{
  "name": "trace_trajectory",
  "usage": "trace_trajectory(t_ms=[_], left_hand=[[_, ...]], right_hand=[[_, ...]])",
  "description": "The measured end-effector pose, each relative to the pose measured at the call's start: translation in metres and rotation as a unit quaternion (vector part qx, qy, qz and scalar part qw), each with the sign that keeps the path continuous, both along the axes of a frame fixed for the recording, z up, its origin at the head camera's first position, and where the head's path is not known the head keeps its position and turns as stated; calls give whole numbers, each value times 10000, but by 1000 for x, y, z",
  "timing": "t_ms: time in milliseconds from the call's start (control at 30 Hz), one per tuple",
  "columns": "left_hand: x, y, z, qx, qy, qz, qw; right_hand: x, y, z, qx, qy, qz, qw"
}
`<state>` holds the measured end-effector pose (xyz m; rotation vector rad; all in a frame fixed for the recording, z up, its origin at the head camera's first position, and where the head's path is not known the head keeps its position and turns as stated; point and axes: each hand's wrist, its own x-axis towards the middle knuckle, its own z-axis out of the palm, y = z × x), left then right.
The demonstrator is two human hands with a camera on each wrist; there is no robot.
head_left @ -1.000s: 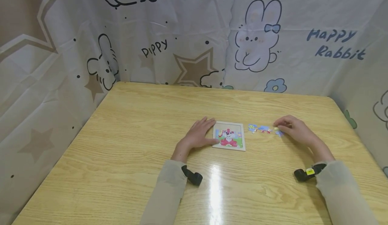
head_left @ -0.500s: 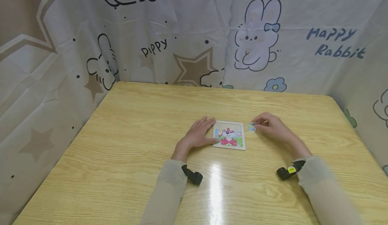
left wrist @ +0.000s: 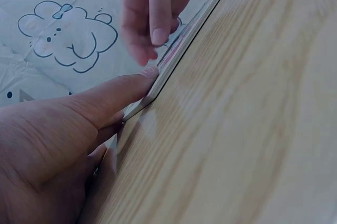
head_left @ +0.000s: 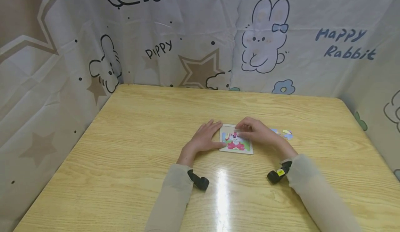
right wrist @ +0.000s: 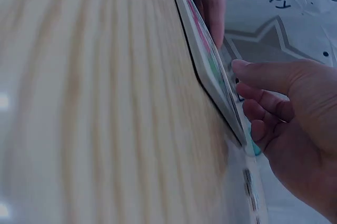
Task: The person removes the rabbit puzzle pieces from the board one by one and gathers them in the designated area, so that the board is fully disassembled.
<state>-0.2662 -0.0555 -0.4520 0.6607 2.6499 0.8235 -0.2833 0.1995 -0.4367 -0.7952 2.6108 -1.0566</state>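
Observation:
A small square jigsaw puzzle board lies flat on the table, a pink-and-white cartoon animal in its lower part and bare wood along its top. My left hand rests at its left side with fingers extended, the thumb lapping over the rim. Above the picture hovers my right hand, fingers loosely bent, thumb and fingertips near the animal's head; no piece shows between them in either wrist view. Right of the board lie loose puzzle pieces, one blue and yellow, another partly behind the right hand.
The light wooden table spreads out around the board. A patterned cloth curtain hangs along its back and sides. Black straps with small cameras sit on both wrists.
My right hand has moved left from the rightmost loose piece, across the row of pieces, to over the board. That piece stays on the table. The left hand has not moved.

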Motion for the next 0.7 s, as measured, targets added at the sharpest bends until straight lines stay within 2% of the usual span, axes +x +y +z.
trace_trajectory(t_ms=[167,467,700], left_hand=[[0,0,-1,27,4,-3,10000],[1,0,-1,90,83,-47,9999],[1,1,-1,45,75,-30,10000]], right_hand=[[0,-16,-1,65,-84,361,9993],[-4,-29,-3,156,-133,741,9970],[-5,-33,0,236,-438,776,9957]])
